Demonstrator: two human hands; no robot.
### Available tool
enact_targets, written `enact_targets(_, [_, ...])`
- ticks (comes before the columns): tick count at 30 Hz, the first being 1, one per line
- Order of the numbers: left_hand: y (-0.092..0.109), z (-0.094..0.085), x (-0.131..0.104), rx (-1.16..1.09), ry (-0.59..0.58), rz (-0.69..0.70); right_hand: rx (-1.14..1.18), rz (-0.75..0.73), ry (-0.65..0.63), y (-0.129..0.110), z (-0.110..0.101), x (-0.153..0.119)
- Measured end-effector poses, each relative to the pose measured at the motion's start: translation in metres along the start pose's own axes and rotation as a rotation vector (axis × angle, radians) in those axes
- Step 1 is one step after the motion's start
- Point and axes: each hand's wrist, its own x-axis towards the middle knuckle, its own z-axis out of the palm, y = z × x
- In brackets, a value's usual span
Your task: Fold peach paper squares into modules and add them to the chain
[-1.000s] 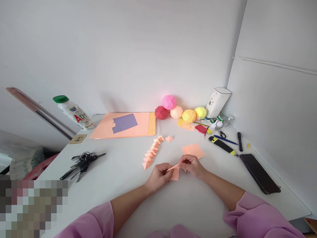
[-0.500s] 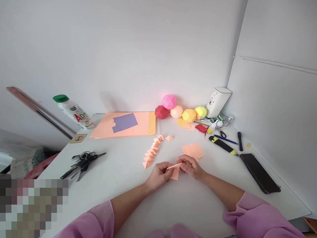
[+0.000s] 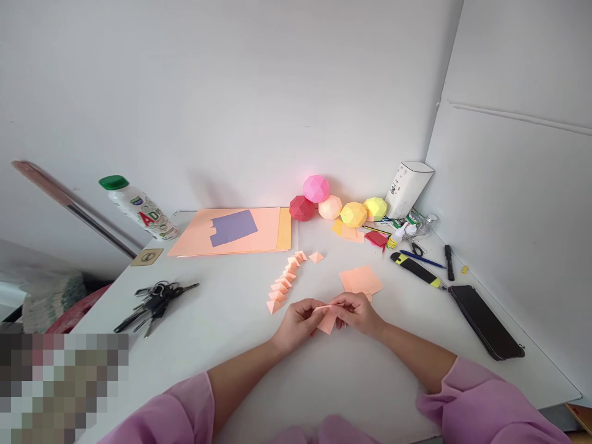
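Here's the left hand point(image 3: 300, 325) and right hand point(image 3: 364, 313), each grip pinching the small peach paper point(image 3: 328, 323) at its folded edge, low over the tabletop point(image 3: 240, 314); two-sided support, apparently, to steady that fold, corner pointing down between them. Folded pieces point(image 3: 279, 288) line up leftward, likely for order; peach sheets point(image 3: 361, 278) lie just beyond the right hand, presumably for easy reach.

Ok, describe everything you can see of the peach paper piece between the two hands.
The paper piece is small, plain peach and thin, with a matte look. Its upper edge looks folded, and below it a flat part narrows to a corner pointing towards the person. The left hand and right hand pinch it from either side, their fingers hiding some of it. It is over the white table; whether it touches the surface cannot be told.
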Motion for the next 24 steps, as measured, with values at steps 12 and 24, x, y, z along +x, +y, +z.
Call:
enact_targets(12, [0.0020,0.0007,-0.0007,-0.036,0.024,0.002,0.050,0.029,-0.041,0.0018,-0.0028,0.0013])
enact_targets(24, [0.0046,-0.0004,-0.0024,0.040,0.025,0.024,0.058,0.061,-0.050,0.0026,-0.0035,0.0031])
